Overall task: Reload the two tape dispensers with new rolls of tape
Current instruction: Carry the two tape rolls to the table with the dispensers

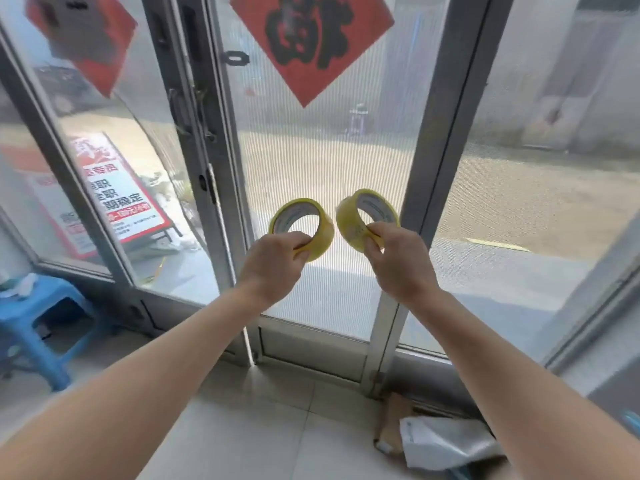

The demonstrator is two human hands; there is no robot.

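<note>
Both arms stretched out, left hand pinching one yellow tape roll by its bottom edge, right hand pinching the other roll. They're full-looking, white-cored, held side by side in front of the glass door.

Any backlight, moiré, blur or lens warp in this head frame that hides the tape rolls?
Head view: daylight through the glass door backlights the scene, its screen showing moiré stripes; frames bow from wide-angle warp; the red paper sign is soft. Both yellow tape rolls, in the left hand and right hand, stay legible.
</note>
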